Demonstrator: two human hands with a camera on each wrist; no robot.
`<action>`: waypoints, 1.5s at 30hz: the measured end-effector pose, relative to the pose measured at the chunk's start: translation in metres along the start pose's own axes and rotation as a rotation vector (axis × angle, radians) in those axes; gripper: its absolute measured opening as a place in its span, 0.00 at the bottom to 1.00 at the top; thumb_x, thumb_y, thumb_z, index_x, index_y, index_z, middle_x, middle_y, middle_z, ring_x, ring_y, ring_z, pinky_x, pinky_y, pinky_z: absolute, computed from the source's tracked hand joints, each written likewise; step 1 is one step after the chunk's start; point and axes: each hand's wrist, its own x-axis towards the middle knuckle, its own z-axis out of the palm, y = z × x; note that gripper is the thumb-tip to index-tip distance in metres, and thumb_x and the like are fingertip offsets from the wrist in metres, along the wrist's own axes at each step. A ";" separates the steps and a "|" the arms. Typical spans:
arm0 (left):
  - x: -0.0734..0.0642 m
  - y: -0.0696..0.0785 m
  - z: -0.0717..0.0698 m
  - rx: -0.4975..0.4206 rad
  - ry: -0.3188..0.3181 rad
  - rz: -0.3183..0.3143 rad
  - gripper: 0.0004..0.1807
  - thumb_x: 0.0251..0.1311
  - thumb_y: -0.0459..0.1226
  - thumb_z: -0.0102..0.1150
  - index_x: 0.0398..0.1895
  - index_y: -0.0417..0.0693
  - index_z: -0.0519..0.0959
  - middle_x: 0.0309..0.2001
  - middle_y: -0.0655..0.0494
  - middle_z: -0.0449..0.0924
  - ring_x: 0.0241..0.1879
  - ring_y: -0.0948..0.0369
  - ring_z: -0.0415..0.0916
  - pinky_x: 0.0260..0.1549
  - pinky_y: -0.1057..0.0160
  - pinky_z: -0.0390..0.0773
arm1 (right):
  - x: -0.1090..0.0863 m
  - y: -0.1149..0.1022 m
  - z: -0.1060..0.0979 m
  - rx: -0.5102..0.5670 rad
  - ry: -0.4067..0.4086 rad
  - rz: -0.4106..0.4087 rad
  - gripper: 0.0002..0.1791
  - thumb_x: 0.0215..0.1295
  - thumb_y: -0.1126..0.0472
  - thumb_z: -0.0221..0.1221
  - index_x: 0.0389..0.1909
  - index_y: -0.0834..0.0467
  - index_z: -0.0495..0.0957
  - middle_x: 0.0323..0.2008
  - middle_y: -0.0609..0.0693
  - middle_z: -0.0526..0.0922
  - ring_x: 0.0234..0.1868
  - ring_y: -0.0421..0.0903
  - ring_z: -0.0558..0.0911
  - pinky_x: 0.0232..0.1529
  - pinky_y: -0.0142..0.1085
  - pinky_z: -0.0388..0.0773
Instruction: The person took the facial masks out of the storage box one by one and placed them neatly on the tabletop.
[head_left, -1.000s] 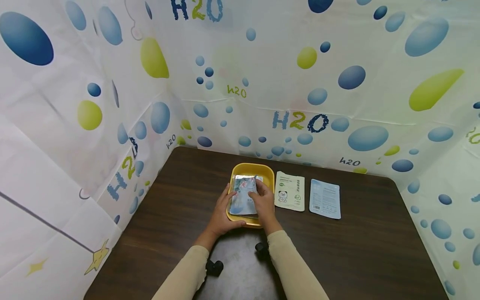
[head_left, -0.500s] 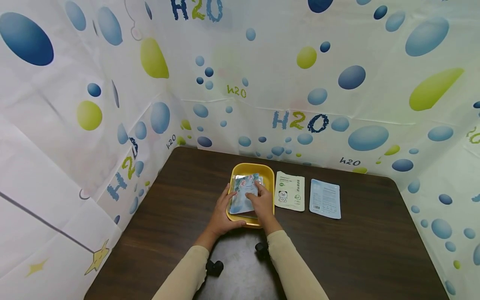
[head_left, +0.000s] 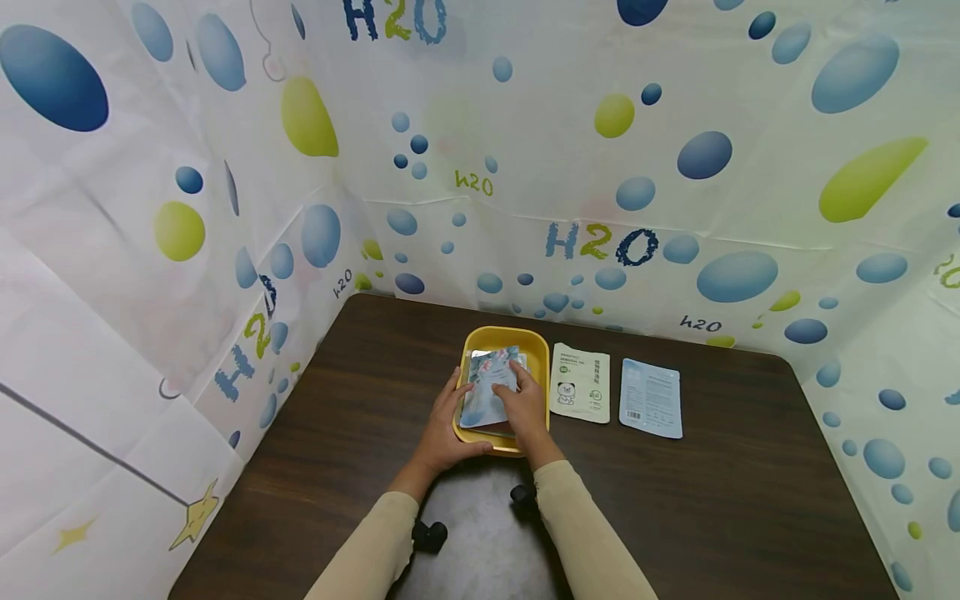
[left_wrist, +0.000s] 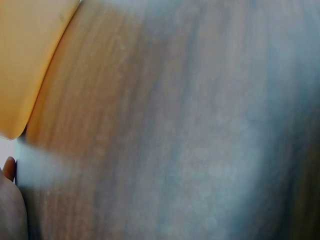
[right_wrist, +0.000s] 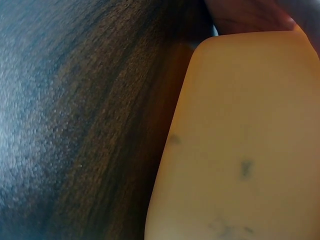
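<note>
A yellow plastic tray (head_left: 492, 334) stands on the dark table, holding a stack of flat packets. Topmost is a blue, flower-printed face mask packet (head_left: 486, 408), slightly askew over a pale packet whose edges show. My left hand (head_left: 441, 435) grips the tray by its left side and near corner, fingers at the left rim, thumb along the front. My right hand (head_left: 527, 412) rests on the right part of the blue packet, thumb and fingers extended on it. In the right wrist view the tray's outer wall (right_wrist: 240, 115) fills much of the picture; the packets are hidden there.
Right of the tray lies a cream packet (head_left: 580, 385) with a panda drawing. Beyond it is a light blue packet (head_left: 650, 398) with printed text and a barcode. The wooden tabletop (head_left: 720, 492) meets a bubble-printed curtain (head_left: 517, 208) at the back.
The blue packet's top right corner, bent up toward my right hand a second ago, now lies flatter. My right fingers shifted slightly on it. My left hand and the tray stayed put.
</note>
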 end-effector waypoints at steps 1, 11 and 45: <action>0.000 0.000 0.000 0.002 0.000 0.002 0.58 0.35 0.64 0.75 0.71 0.50 0.65 0.80 0.60 0.41 0.77 0.49 0.45 0.67 0.35 0.57 | 0.000 0.000 0.000 -0.001 0.000 0.000 0.34 0.65 0.57 0.60 0.72 0.50 0.64 0.73 0.51 0.63 0.71 0.53 0.66 0.67 0.50 0.67; 0.000 -0.002 0.000 0.001 0.008 0.017 0.59 0.34 0.68 0.72 0.71 0.50 0.65 0.80 0.60 0.41 0.77 0.48 0.45 0.66 0.35 0.58 | 0.000 -0.001 0.000 -0.014 -0.012 -0.010 0.34 0.65 0.57 0.60 0.73 0.50 0.62 0.73 0.52 0.63 0.70 0.53 0.68 0.67 0.51 0.67; -0.001 0.002 -0.001 -0.027 0.008 0.025 0.55 0.35 0.59 0.78 0.70 0.52 0.66 0.80 0.58 0.43 0.77 0.46 0.46 0.66 0.33 0.58 | 0.003 -0.024 -0.025 0.059 0.061 -0.194 0.32 0.68 0.60 0.56 0.73 0.49 0.62 0.70 0.51 0.67 0.65 0.48 0.73 0.65 0.45 0.71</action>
